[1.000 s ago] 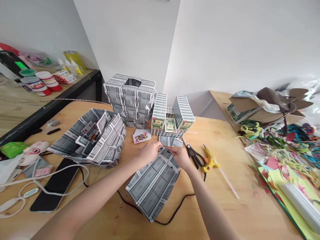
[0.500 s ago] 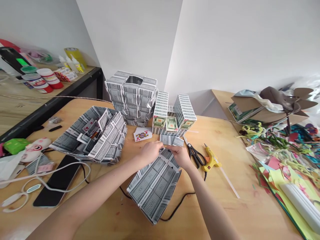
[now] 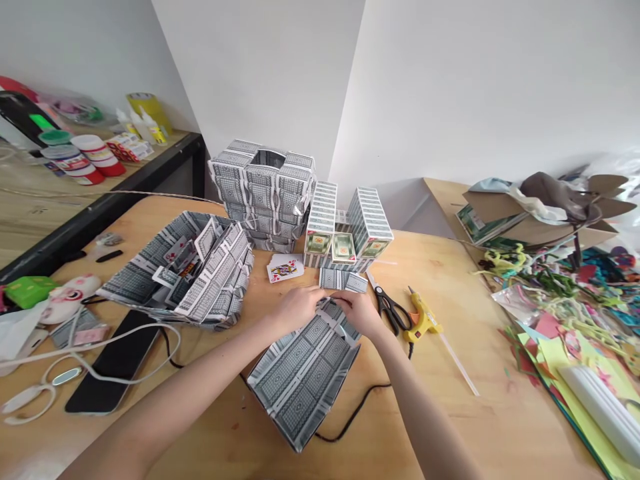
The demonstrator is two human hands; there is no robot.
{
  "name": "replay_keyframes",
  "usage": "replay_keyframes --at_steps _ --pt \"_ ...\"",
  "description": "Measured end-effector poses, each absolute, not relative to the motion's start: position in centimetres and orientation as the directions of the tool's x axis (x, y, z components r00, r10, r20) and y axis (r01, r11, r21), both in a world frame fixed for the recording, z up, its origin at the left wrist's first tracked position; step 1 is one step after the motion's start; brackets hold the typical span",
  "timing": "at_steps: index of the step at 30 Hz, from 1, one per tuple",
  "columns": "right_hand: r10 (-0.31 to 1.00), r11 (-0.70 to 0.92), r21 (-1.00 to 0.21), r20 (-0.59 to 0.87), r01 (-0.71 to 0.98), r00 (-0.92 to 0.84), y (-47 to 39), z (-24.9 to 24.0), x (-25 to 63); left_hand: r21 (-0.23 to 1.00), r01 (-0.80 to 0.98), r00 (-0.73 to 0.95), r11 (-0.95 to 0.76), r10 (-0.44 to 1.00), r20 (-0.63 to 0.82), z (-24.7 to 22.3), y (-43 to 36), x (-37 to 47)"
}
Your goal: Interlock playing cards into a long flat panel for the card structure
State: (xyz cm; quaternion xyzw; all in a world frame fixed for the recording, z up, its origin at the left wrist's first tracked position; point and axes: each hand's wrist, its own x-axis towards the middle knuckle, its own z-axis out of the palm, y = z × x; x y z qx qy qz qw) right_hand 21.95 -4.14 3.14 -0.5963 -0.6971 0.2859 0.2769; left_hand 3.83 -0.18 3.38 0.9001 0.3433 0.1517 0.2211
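Observation:
An open box panel made of joined playing cards (image 3: 307,377), grey patterned backs showing, slants toward me above the table. At its far end my left hand (image 3: 300,308) pinches the edge with bent fingers. Close beside it, my right hand (image 3: 359,312) grips the same far edge from the right; the fingertips of both are partly hidden. Just beyond the hands lie a few face-down cards (image 3: 343,280). A face-up stack of cards (image 3: 285,268) rests to their left. Black-handled scissors (image 3: 393,312) and a yellow glue gun (image 3: 423,319) lie right of my right hand.
Left stands a card-built basket (image 3: 220,273) holding loose cards, with a taller card structure (image 3: 267,197) behind. Card packs (image 3: 370,223) stand at the back. A phone (image 3: 113,373) and white cable lie left. Yarn (image 3: 590,287) and coloured paper (image 3: 555,360) cover the right side.
The near end of the card box panel has swung slightly left and toward me, showing its inner face flatter. Both hands keep hold of the far edge, almost in place.

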Motion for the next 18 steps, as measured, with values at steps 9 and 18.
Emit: replay_keyframes --at_steps 9,18 --pt "0.984 0.169 -0.674 0.071 0.719 -0.165 -4.69 2.84 21.75 0.459 0.653 0.670 -0.602 0.742 0.021 3.62 -0.17 4.31" --pt "0.980 0.185 -0.608 0.054 0.772 -0.192 -4.80 2.93 21.36 0.451 0.669 0.653 -0.591 0.757 0.025 3.84 -0.23 4.56"
